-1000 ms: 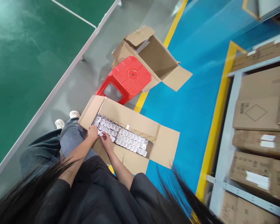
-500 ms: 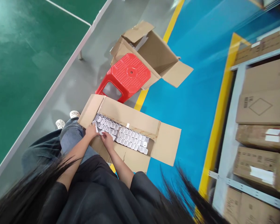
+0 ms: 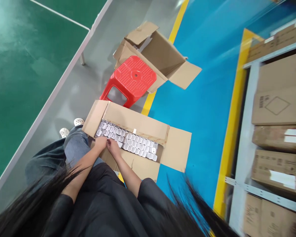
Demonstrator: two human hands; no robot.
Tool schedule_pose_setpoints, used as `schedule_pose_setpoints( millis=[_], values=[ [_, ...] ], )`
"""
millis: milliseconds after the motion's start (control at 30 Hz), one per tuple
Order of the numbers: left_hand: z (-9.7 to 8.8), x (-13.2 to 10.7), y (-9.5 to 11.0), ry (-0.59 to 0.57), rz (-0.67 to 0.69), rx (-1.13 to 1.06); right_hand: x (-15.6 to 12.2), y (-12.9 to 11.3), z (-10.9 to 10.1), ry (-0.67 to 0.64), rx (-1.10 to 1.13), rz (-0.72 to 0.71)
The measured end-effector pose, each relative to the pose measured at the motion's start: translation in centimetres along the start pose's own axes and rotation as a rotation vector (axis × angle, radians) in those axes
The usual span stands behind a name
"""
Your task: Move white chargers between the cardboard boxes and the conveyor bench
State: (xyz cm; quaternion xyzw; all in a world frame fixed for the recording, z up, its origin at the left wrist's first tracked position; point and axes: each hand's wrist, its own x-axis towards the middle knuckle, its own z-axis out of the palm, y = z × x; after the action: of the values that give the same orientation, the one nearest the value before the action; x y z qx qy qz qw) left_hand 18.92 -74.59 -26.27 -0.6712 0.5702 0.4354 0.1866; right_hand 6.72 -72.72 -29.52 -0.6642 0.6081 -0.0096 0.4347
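Note:
An open cardboard box [image 3: 138,123] sits on the floor in front of me, filled with rows of small white plastic parts [image 3: 135,144]. My left hand [image 3: 100,143] and my right hand [image 3: 112,146] are side by side at the near left end of the rows. Both have their fingers curled down onto the white parts. What the fingers grip is too small to make out. My dark sleeves and hair fill the bottom of the view.
A red plastic stool [image 3: 130,80] stands beyond the box, with an empty open cardboard box [image 3: 162,56] behind it. Metal shelving [image 3: 241,131] with stacked cartons [image 3: 277,105] runs along the right. A green table edge [image 3: 51,95] lies at left. My white shoes [image 3: 71,126] show by the box.
My hands have shifted slightly toward the near edge of the box. The white part held upright half a second ago no longer shows. The camera has drifted a little.

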Motion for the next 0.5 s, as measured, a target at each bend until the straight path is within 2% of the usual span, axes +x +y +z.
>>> schedule_pose_setpoints(
  millis=[133, 333, 500],
  values=[
    [0.3, 0.6, -0.3, -0.055, 0.030, -0.006, -0.5, 0.7, -0.7, -0.032, -0.010, 0.052],
    [0.9, 1.7, 0.4, -0.069, 0.018, 0.002, -3.1, 4.7, -3.5, 0.015, -0.150, 0.298],
    [1.2, 1.8, 0.6, -0.063, -0.033, 0.001, -1.2, 5.9, -3.9, -0.027, -0.239, 0.456]
  ],
)
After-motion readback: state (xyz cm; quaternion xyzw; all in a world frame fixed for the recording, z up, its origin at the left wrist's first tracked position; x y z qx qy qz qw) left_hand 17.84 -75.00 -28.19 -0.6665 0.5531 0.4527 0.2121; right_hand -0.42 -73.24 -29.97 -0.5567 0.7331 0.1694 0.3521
